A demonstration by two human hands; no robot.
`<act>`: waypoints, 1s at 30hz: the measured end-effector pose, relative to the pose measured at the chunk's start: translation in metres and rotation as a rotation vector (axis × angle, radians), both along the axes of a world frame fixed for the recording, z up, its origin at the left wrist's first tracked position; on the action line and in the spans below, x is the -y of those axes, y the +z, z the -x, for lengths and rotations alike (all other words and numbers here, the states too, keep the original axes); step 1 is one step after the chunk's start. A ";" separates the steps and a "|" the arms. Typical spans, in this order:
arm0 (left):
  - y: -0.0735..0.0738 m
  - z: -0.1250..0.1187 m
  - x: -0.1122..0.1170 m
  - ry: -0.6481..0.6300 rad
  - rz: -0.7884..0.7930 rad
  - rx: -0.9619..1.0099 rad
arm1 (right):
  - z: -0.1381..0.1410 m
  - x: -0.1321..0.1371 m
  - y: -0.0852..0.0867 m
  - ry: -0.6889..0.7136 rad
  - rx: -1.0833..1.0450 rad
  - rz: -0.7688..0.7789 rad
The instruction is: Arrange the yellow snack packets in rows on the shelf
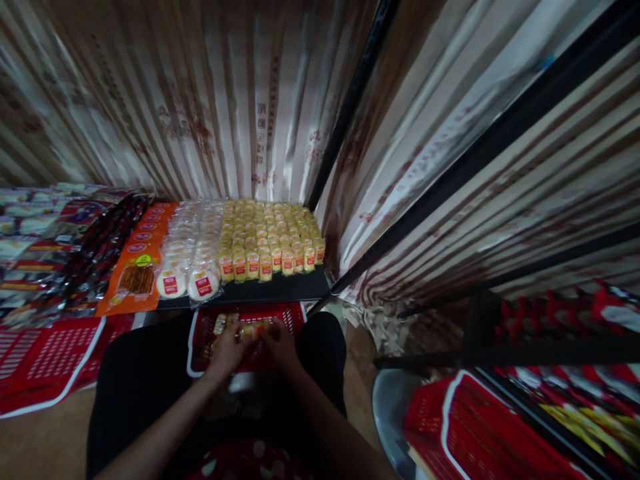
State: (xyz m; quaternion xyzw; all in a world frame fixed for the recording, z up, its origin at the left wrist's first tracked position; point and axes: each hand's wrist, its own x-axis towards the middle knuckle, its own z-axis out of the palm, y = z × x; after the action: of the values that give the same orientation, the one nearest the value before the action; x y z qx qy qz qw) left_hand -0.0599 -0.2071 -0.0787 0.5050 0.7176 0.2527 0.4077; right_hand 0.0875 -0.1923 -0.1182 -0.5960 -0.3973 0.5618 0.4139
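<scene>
Between my two hands is a small yellow packaged snack cake point(254, 329) with a clear wrapper and a reddish label. My left hand point(230, 348) is closed on its left end, and the fingers of my right hand point(281, 343) close on its right end. Below them, between my knees, sits a red plastic basket point(295, 313) with a white handle. A few more pale wrapped pieces point(226, 321) lie inside it. Just beyond, on a black shelf point(270, 288), similar yellow packaged cakes point(265, 233) stand in tight rows.
Left of the cakes are round white wrapped pieces point(204, 283), an orange snack packet point(133, 277) and dark packets point(95, 247). Red baskets point(55, 353) stand low at left and right point(480, 427). Black rack bars point(425, 193) slant across the right, before a pleated curtain point(225, 100).
</scene>
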 end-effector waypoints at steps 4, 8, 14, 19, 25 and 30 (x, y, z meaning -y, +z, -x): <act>0.020 -0.006 -0.009 -0.171 -0.152 -0.073 | -0.015 0.003 0.017 0.135 0.515 -0.377; 0.039 -0.016 -0.023 -0.206 -0.285 -0.066 | -0.023 0.000 0.036 0.194 0.702 -0.616; 0.060 -0.029 -0.052 -0.213 -0.389 -0.094 | -0.027 -0.016 0.048 0.138 0.801 -0.716; 0.077 -0.038 -0.080 -0.252 -0.474 -0.155 | -0.027 -0.037 0.055 0.120 0.754 -0.765; 0.084 -0.049 -0.111 -0.260 -0.510 -0.203 | -0.026 -0.065 0.061 0.055 0.736 -0.753; 0.077 -0.057 -0.126 -0.277 -0.516 -0.214 | -0.025 -0.078 0.057 0.003 0.764 -0.714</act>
State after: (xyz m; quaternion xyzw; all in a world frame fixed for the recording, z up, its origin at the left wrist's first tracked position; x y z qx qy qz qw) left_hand -0.0026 -0.0808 -0.0016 0.7084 0.5929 0.3141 0.2189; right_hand 0.1121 -0.1138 -0.0608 -0.5797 -0.6876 0.1346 0.4160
